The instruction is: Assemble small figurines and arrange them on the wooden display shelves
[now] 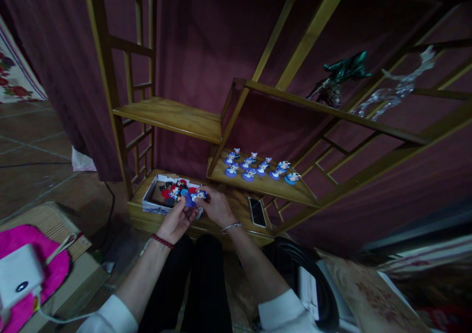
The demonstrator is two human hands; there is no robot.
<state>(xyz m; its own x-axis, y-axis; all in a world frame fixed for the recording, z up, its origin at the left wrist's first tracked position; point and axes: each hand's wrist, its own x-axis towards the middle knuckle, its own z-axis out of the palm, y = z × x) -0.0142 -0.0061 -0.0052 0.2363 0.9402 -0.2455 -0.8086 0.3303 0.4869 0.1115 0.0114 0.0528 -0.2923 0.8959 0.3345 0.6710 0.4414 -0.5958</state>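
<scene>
Honestly, the toy figure point(201, 195) is in a pretty good spot: up in the air at the right end of the box point(152, 207), gripped from two sides. It looks tipped, its purple base point(189, 200) toward the left hand point(179, 220) and its top toward the right hand point(218, 206). The left grip is closed round the base side and the right grip is pinching the figure itself; they overlap so much I can't tell which one carries the weight.

My two cents: let the left grip take the base, since it's the broad sturdy bit, and go easy with the right, as small parts might bend or pop off. Light pinch, no twisting. Working low over the box seems smart too, since a slip would probably just land on the heap of red, blue and black pieces point(174, 192).

The box itself sits just below and left of the grip, on the low shelf point(238, 201). A phone point(257, 211) lies flat to the right of the grip, so mind the bangle point(231, 227) around there. Up and right of the grip, more figures point(249, 174) stand close together on a higher shelf point(297, 192), so a careless sleeve point(285, 309) could probably knock a few over.
</scene>
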